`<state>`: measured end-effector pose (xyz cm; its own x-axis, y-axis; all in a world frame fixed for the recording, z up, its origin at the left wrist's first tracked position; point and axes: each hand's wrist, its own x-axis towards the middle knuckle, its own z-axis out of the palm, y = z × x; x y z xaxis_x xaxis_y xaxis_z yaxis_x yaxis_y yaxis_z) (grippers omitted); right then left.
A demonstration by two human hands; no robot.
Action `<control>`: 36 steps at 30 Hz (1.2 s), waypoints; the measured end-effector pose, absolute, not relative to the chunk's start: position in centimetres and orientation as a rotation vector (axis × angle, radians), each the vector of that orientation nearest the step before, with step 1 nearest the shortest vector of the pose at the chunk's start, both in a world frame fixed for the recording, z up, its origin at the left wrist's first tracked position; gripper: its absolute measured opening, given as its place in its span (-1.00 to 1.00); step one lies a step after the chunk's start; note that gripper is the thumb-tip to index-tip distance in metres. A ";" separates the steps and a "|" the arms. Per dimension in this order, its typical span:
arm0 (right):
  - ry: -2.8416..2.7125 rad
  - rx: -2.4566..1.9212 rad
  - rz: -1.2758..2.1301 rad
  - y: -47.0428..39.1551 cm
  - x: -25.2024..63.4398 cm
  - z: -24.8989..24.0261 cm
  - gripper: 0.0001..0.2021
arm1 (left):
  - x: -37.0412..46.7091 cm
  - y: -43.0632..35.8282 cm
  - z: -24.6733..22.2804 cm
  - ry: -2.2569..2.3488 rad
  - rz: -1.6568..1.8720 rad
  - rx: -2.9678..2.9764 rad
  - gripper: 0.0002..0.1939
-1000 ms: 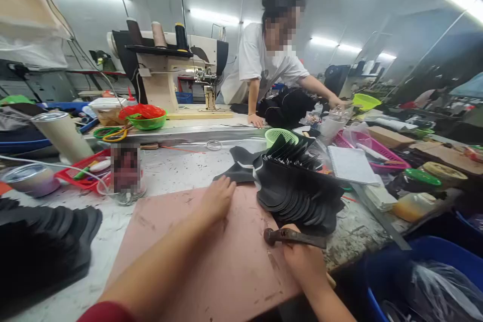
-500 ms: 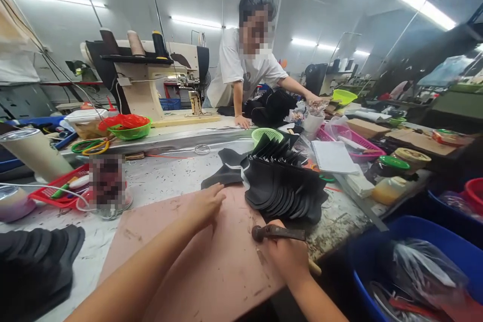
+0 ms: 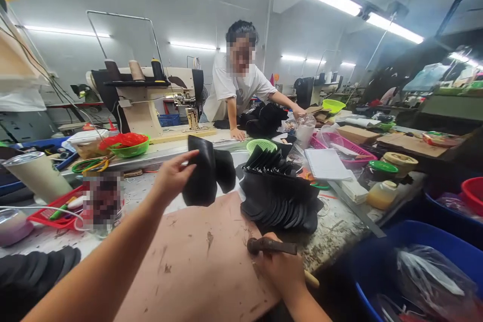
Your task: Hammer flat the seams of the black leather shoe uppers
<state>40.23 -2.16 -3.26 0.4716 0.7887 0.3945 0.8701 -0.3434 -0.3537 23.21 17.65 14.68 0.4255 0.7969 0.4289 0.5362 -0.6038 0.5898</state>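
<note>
My left hand is closed on the left edge of a black leather-like piece, which is lifted upright above the far edge of a pinkish board. The piece has two lobes, and its front looks smooth and slightly shiny. My right hand is wrapped round a hammer at the board's right side; the metal head shows above the fist and the wooden handle end pokes out below. Just beyond it lies a fanned stack of black cut pieces.
Another black stack lies at the lower left. A red basket and a tumbler stand at left. Across the table a co-worker leans beside a sewing machine. Blue tubs stand at right, below the table edge.
My left hand has taken hold of a black piece beyond the board and raised it, moving left. The hammer stays in my right hand, nearly in place. The view has tilted up slightly.
</note>
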 end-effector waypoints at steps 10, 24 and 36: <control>-1.391 -2.196 -0.121 -3.6 40.0 -2.0 -0.88 | 5.9 7.9 3.6 1.567 0.713 1.499 -0.36; -1.411 -2.183 -0.147 -3.5 39.9 -2.3 -0.85 | 20.9 3.1 4.9 1.459 -0.078 2.649 -0.41; -1.423 -2.178 -0.223 -3.7 40.2 -2.9 -0.84 | 14.6 1.7 5.9 1.639 -0.690 2.461 -0.34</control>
